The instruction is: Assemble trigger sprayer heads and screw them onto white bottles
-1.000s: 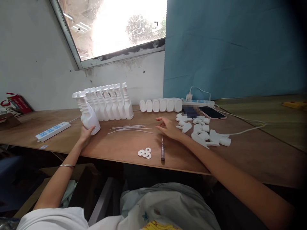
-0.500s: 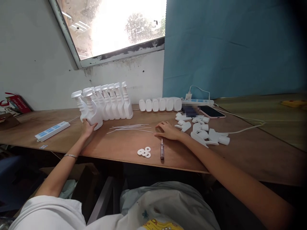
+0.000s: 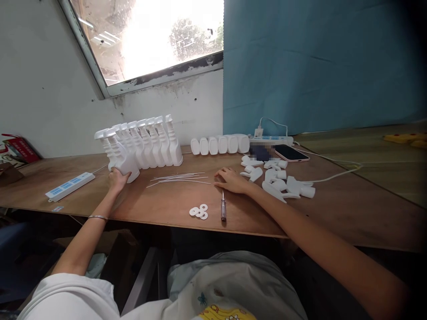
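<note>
My left hand (image 3: 118,180) is closed around the lower part of a white spray bottle (image 3: 124,160) at the near left end of a row of similar spray bottles (image 3: 156,149). The held bottle leans slightly and stands close against its neighbours. On the table, my right hand (image 3: 230,180) rests with bent fingers slightly apart and nothing visible in them. It lies just right of several thin white tubes (image 3: 180,178) and above a small screwdriver (image 3: 223,210) with a clear purplish handle. Several white ring washers (image 3: 199,212) sit left of the screwdriver.
Several loose white spray trigger heads (image 3: 275,178) lie on the right. Behind them are a phone (image 3: 291,153) and a power strip (image 3: 271,140) with a cable. White bottles lie with their bases (image 3: 223,145) facing me by the wall. Another power strip (image 3: 70,186) is at left.
My left hand has shifted the spray bottle a little to the left, closer in line with the row. My right hand stays in place on the table. The view has turned slightly.
</note>
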`<state>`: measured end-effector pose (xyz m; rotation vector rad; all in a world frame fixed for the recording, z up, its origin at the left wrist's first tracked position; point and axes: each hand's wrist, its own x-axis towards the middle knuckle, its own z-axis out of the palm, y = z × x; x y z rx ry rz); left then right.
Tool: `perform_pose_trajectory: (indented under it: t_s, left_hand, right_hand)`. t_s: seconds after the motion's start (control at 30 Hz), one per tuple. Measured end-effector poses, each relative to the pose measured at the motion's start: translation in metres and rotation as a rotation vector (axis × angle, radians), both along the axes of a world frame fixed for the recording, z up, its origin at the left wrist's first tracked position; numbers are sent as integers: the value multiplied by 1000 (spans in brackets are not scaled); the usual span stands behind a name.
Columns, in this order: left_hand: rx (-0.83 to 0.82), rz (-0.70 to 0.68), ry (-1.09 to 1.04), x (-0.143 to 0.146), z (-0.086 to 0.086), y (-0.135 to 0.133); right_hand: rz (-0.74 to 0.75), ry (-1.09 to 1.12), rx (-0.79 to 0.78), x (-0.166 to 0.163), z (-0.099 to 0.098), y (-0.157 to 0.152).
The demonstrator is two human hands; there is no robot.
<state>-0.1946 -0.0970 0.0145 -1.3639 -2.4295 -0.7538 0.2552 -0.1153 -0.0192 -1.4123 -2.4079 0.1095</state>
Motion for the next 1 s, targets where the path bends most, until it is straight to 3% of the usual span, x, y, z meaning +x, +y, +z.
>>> perform_pose_trajectory:
  t_s: [0.07,0.17,0.27,0.33,0.43,0.53,0.6,0.67,0.8,0.9,1.0]
  left_hand:
    - [22,22,23,1,1,-3]
    - [191,54,131,11,5,-17]
    - [402,-55,279,35,13,-36]
    - [428,-177,321,58,20,-46]
    - [211,-485,348,98,30,-45]
    - [-233,-970,219,139,35,-29]
    - [-508,-1176,157,165,36,-13]
    - [-659,-1274,153,188,34,0]
    - [-777,-1424,151,220,28,9]
    - [-1018,-1569,65,232,25,-3]
    - [-1062,-1633,1,239,22,-16]
  right_hand:
    - [-4,6,-8,0,1,-1]
    - [3,11,-12,0,-1,-1]
    - [14,-28,-1,-2,-6,1]
    - [3,-63,19,-3,-8,2]
    - [-80,-109,107,-2,-3,-1]
    - [-281,-118,242,2,6,-4]
    - [-425,-104,288,8,10,-3]
    - [-555,-97,276,15,11,-1]
    - [-718,-114,183,23,9,4]
    - [-694,-122,152,20,9,3]
    - [-627,-139,140,15,10,0]
